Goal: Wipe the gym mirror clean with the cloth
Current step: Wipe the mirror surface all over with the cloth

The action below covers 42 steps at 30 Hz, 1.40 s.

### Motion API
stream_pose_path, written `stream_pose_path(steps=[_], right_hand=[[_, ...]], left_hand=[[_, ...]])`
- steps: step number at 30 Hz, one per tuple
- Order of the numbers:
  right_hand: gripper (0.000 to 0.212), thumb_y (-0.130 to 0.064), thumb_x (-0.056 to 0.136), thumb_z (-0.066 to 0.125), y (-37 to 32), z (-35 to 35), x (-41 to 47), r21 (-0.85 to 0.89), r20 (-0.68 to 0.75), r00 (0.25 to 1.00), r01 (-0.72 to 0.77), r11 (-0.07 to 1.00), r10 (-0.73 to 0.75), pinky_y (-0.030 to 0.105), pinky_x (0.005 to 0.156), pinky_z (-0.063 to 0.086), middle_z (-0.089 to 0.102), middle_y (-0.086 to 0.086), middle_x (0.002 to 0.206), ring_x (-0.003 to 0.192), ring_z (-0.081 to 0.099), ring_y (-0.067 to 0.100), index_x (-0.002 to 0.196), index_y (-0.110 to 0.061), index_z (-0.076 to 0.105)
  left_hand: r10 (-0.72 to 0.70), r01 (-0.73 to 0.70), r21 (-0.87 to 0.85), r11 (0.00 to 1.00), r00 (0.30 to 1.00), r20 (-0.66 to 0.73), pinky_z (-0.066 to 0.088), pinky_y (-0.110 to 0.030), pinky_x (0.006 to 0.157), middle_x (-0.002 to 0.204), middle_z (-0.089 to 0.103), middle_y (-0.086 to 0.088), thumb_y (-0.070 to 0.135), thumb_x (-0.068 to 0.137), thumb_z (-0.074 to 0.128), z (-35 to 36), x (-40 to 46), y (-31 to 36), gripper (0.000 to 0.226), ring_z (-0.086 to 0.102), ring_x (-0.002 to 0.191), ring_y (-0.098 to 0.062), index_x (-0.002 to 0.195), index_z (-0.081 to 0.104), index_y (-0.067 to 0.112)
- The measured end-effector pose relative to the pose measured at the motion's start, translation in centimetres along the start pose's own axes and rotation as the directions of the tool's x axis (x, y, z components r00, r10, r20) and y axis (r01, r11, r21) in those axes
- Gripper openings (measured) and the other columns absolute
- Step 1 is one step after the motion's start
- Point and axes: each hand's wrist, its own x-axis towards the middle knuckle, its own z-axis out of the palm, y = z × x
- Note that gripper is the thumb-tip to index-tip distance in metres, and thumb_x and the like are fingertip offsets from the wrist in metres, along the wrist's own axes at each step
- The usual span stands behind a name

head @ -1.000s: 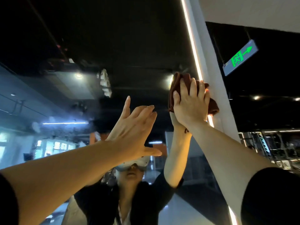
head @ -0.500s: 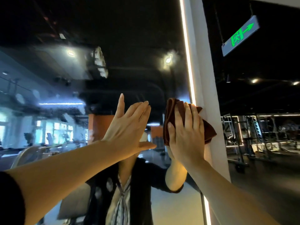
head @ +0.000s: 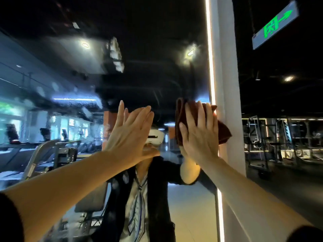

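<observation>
Against the right edge of the mirror (head: pixel 139 49), beside a lit vertical strip (head: pixel 210 67) and a white pillar (head: pixel 230 84), the right hand (head: pixel 199 135) presses a brown cloth (head: pixel 222 130) flat to the glass. Much of the cloth is hidden under the palm; only its left fold, its top edge and a bunched right corner show, and that corner overlaps the strip and the pillar's edge. The right hand's grip is apart: fingers straight and spread, pointing up, pressing rather than curling round the fabric. Its forearm runs down to the lower right corner, where a dark sleeve is cut off by the frame.

The left hand (head: pixel 131 135) is raised just left of the cloth, fingers straight and close together, pointing up, holding nothing. Whether its fingertips touch the glass is hard to tell. Its arm comes in from the lower left, with a dark sleeve cut off at the corner.

Between the hands the mirror reflects the person, a white headset (head: pixel 155 137) and a dark top, partly blocked by both hands. The glass on the left looks smeared and hazy, blurring the reflected gym machines and bright windows. Right of the pillar lie a dark room with weight racks (head: pixel 262 137), ceiling spotlights and a green exit sign (head: pixel 276 23) hanging overhead.
</observation>
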Motion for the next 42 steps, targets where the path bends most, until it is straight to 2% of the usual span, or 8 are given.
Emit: stream_pose_path(steps=[5, 11, 14, 18, 25, 31, 37, 42], right_hand=[[0.061, -0.044, 0.104, 0.018, -3.2, -0.1, 4.5, 0.012, -0.058, 0.993, -0.103, 0.995, 0.103, 0.056, 0.123, 0.017, 0.03, 0.019, 0.16, 0.15, 0.019, 0.041, 0.153, -0.012, 0.036], [0.055, -0.044, 0.105, 0.027, -6.6, 0.8, -4.2, 0.034, 0.019, 0.972, 0.232, 0.972, -0.233, 0.052, 0.122, 0.018, 0.029, 0.012, 0.161, 0.151, 0.019, 0.035, 0.151, -0.016, 0.037], [0.059, -0.043, 0.103, 0.029, -6.0, 0.5, 1.7, 0.05, -0.068, 0.997, -0.033, 0.998, 0.036, 0.058, 0.119, 0.026, 0.033, 0.018, 0.157, 0.147, 0.026, 0.039, 0.152, -0.012, 0.036], [0.059, -0.042, 0.105, 0.027, -6.6, -1.1, 9.8, 0.098, 0.01, 0.973, -0.23, 0.968, 0.23, 0.056, 0.122, 0.012, 0.019, 0.017, 0.164, 0.151, 0.011, 0.04, 0.158, -0.016, 0.025], [0.058, -0.044, 0.104, 0.024, -11.2, 0.7, 3.4, 0.009, -0.089, 0.991, 0.104, 0.995, -0.103, 0.053, 0.121, 0.019, 0.028, 0.014, 0.161, 0.151, 0.018, 0.037, 0.153, -0.016, 0.034], [0.053, -0.044, 0.107, 0.026, -12.1, 1.7, -8.6, -0.031, 0.071, 0.923, 0.381, 0.924, -0.379, 0.054, 0.119, 0.02, 0.028, 0.012, 0.162, 0.154, 0.012, 0.034, 0.154, -0.019, 0.03], [0.06, -0.044, 0.103, 0.021, -14.7, 0.6, 3.0, 0.032, -0.033, 0.998, -0.06, 0.998, 0.061, 0.057, 0.122, 0.017, 0.024, 0.019, 0.162, 0.15, 0.015, 0.04, 0.155, -0.013, 0.028], [0.06, -0.043, 0.105, 0.024, -19.5, 1.1, 2.6, 0.004, -0.066, 0.997, 0.029, 1.0, -0.028, 0.053, 0.124, 0.014, 0.023, 0.018, 0.163, 0.152, 0.012, 0.038, 0.156, -0.011, 0.028]], left_hand=[[-0.032, 0.033, 0.05, 0.998, 0.999, -0.019, 0.016, -0.072, 0.114, 0.148, 0.046, -0.02, 0.081, 0.068, 0.059, -0.9, -0.1, -3.1, 0.113, 0.046, 0.135, -0.036, 0.143, 0.046, -0.003], [-0.027, 0.026, 0.051, 0.998, 1.0, 0.011, 0.019, -0.072, 0.113, 0.145, 0.05, -0.019, 0.091, 0.076, 0.028, -1.0, -1.3, -5.4, 0.115, 0.048, 0.131, -0.035, 0.14, 0.05, -0.003], [0.008, -0.008, 0.022, 1.0, 1.0, -0.014, 0.019, -0.073, 0.111, 0.141, 0.054, -0.018, 0.086, 0.072, 0.026, -0.8, -1.8, -6.5, 0.113, 0.052, 0.127, -0.035, 0.136, 0.055, -0.003], [0.032, -0.031, 0.032, 0.999, 0.998, -0.054, 0.019, -0.075, 0.11, 0.143, 0.052, -0.018, 0.09, 0.069, 0.035, 0.2, -2.9, -8.1, 0.116, 0.048, 0.128, -0.033, 0.138, 0.053, -0.002], [0.031, -0.031, -0.015, 0.999, 0.999, -0.028, 0.018, -0.077, 0.11, 0.148, 0.046, -0.016, 0.082, 0.056, 0.055, 1.3, -4.1, -8.5, 0.12, 0.041, 0.132, -0.03, 0.145, 0.047, 0.001], [-0.031, 0.03, -0.087, 0.996, 0.999, -0.01, 0.007, -0.073, 0.115, 0.152, 0.041, -0.013, 0.069, 0.056, 0.077, 1.3, -8.5, -9.3, 0.119, 0.04, 0.138, -0.031, 0.148, 0.043, 0.003], [-0.103, 0.097, -0.113, 0.989, 0.993, -0.052, 0.016, -0.075, 0.111, 0.148, 0.044, -0.014, 0.057, 0.067, 0.082, 1.4, -11.2, -13.5, 0.102, 0.035, 0.136, -0.029, 0.144, 0.044, 0.002], [-0.148, 0.142, -0.107, 0.984, 0.988, -0.05, 0.016, -0.075, 0.111, 0.152, 0.041, -0.014, 0.067, 0.082, 0.056, 1.6, -12.2, -15.9, 0.093, 0.032, 0.138, -0.028, 0.147, 0.038, 0.003]])
